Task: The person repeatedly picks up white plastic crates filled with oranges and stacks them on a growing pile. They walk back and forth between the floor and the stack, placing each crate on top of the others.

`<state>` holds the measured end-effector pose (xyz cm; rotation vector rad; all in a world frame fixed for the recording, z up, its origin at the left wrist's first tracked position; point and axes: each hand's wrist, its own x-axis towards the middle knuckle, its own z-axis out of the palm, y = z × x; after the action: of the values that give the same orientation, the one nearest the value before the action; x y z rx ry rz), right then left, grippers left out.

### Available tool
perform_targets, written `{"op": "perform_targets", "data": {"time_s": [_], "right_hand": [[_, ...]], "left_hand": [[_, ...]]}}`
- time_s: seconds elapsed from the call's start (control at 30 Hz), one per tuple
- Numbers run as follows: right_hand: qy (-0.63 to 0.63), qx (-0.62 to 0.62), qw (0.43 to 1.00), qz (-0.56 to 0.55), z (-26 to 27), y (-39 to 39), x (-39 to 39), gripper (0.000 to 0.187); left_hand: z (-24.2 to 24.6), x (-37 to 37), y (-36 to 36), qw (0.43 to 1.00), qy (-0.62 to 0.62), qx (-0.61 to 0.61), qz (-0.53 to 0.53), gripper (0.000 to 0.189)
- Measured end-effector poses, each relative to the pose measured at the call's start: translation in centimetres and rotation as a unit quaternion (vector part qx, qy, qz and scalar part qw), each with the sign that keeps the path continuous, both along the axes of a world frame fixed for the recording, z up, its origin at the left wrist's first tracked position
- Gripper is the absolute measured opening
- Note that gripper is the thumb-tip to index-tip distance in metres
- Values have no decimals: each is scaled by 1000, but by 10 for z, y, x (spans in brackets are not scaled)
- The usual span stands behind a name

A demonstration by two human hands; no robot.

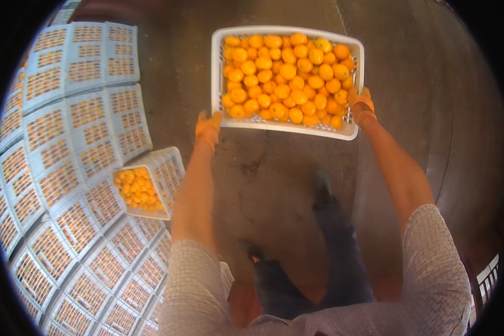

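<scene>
A white plastic crate (pixel 285 29) full of orange citrus fruit (pixel 287 71) is held out in front of me over the floor. My left hand (pixel 208 128), in an orange glove, grips its near left corner. On the right end of the crate, my right hand (pixel 361 104) has its gloved fingers over the rim. The crate tilts slightly, its right near corner lower in the picture. The undersides of both hands' grips are hidden.
Tall stacks of white slatted crates (pixel 88 126) filled with fruit stand along the left. A single fruit-filled crate (pixel 168 168) juts out from them beside my left forearm. Dark, worn floor (pixel 252 176) lies under my feet. A barred white crate or rack (pixel 487 277) shows at the lower right.
</scene>
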<state>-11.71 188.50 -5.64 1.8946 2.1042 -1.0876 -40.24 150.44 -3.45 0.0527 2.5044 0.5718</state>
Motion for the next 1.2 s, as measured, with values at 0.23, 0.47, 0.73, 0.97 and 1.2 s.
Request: {"op": "perform_targets", "data": {"time_s": [0.23,0.47,0.73,0.97,1.2], "right_hand": [[52,63,996,21,-98,-7,34,61],[33,-77,996,-9,-159,-39,33,56],[61,-137,982,117,-179,-203,39,55],[31,-162,972,168,22,-367,27,49],[-45,-285,909,301,148,-585,80,51]], "left_hand": [[-75,8,-7,979,-96,136,120,34],[-101,200,-130,948,-23,222,227,31],[-86,350,-320,857,-39,229,460,40],[49,407,-480,815,-48,190,545,40],[78,419,-693,742,76,265,611,48]]}}
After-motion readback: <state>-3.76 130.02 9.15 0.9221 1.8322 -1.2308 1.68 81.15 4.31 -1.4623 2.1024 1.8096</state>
